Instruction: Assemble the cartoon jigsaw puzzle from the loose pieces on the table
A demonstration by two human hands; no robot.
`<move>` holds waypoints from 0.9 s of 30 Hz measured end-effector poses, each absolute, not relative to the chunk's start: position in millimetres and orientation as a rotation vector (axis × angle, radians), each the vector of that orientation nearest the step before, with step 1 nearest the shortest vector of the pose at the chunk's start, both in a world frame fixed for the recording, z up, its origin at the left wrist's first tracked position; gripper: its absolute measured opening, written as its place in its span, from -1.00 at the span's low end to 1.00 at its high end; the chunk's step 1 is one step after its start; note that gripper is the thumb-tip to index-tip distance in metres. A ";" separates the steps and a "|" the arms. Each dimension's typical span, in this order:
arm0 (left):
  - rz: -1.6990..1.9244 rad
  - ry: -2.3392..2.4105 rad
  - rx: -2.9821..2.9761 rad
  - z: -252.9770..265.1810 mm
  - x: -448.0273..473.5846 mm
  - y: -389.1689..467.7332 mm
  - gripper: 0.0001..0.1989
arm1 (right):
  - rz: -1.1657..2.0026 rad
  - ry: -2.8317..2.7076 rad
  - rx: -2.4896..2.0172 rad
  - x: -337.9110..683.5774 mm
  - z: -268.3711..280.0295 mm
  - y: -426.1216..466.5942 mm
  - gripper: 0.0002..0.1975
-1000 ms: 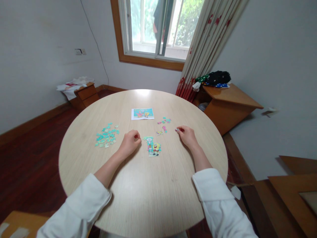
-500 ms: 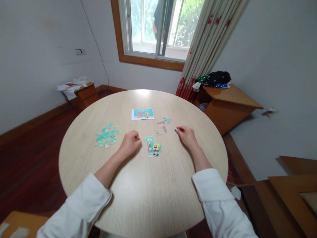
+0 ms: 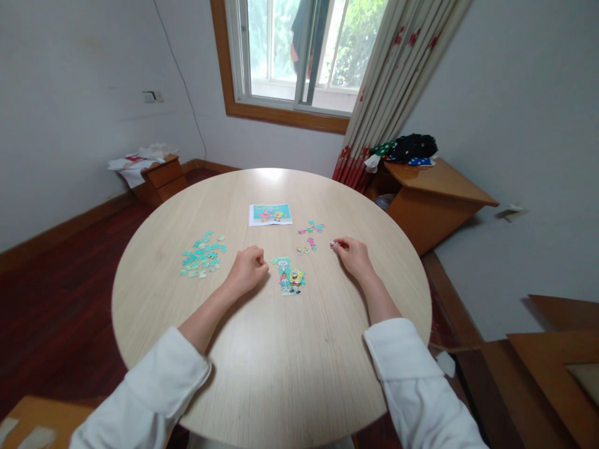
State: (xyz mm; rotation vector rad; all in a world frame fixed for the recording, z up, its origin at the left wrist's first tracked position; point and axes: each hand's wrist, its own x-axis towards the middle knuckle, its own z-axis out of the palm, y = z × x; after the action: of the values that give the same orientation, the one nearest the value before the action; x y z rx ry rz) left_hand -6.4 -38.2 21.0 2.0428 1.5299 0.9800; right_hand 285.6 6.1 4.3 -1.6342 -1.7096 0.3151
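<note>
Between my hands lies a partly joined jigsaw puzzle [image 3: 289, 277] with a yellow square figure and a pale teal one. My right hand [image 3: 353, 254] pinches a small puzzle piece [image 3: 333, 245] at its fingertips, right of the joined part. My left hand [image 3: 248, 269] rests on the table with its fingers curled in, just left of the joined part; whether anything is inside them is hidden. Loose pink, yellow and teal pieces [image 3: 311, 243] lie beyond the joined part. Farther left is a spread pile of teal pieces [image 3: 202, 255].
A picture card [image 3: 270, 214] of the same cartoon figures lies toward the far side of the round table [image 3: 290, 368]. Past the table stand a wooden cabinet [image 3: 430, 187] with clothes on it, a curtain [image 3: 388, 87] and a small drawer unit [image 3: 163, 181].
</note>
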 end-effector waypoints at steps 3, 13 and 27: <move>0.983 1.532 2.057 22.0 -6.1 -38.7 -0.81 | 0.336 -1.704 -1.628 283.3 6.4 4.7 -0.80; 1.009 1.536 2.053 23.9 -6.0 -40.6 -0.81 | 0.378 -1.694 -1.557 278.1 7.8 1.9 -0.81; 0.986 1.497 1.980 19.7 -6.5 -42.2 -0.80 | 0.589 -1.699 -1.396 245.6 10.0 -8.9 -0.81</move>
State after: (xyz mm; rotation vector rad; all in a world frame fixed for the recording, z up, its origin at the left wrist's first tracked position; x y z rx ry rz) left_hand -6.5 -42.2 19.7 1.9798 1.4975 0.9860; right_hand 245.6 -8.9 10.0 -1.3957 -1.6991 0.5888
